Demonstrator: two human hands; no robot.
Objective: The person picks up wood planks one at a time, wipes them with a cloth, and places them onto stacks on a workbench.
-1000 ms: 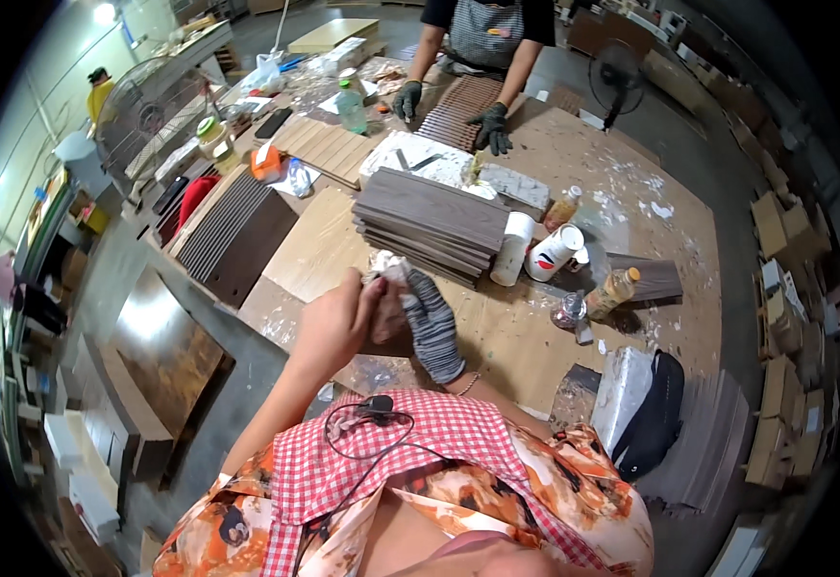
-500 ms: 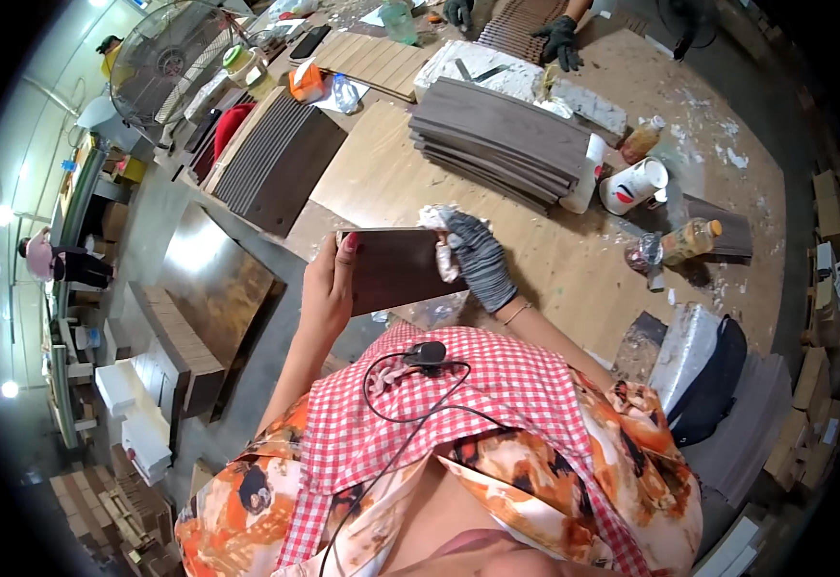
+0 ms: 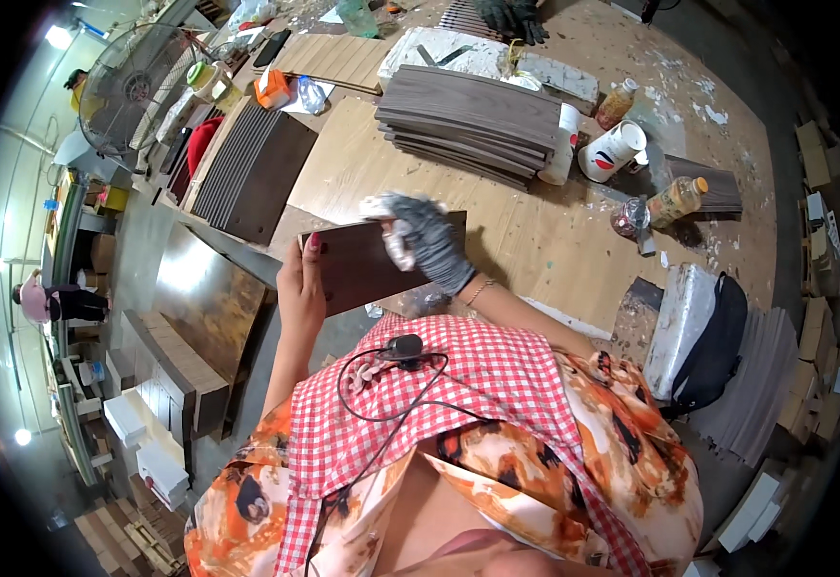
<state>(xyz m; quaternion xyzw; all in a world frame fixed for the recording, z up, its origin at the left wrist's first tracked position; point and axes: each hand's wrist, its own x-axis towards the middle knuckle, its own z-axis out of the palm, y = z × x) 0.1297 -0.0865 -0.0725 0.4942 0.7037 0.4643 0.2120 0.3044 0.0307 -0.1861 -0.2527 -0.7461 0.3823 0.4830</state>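
Note:
My left hand (image 3: 302,279), bare, grips the left end of a dark brown wooden board (image 3: 353,272), its thumb on the upper face. My right hand (image 3: 430,248), in a grey knit glove, is closed on a crumpled white cloth (image 3: 398,240) and presses it to the board near its far edge. The board is held up tilted in front of my chest, above the near side of the worktable (image 3: 535,250). Beyond it lies a stack of similar dark boards (image 3: 468,111). Part of the cloth is hidden under the glove.
More dark boards (image 3: 257,173) stand in a row at the left. White cups (image 3: 614,151) and bottles (image 3: 678,202) stand at the right. Across the table are a co-worker's dark gloves (image 3: 514,17). A caged fan (image 3: 136,91) is at far left; a glossy brown panel (image 3: 210,298) lies below it.
My right hand has moved the cloth leftward along the board, baring its right end. The co-worker's gloved hands have come together at the far side. The whole view has shifted slightly.

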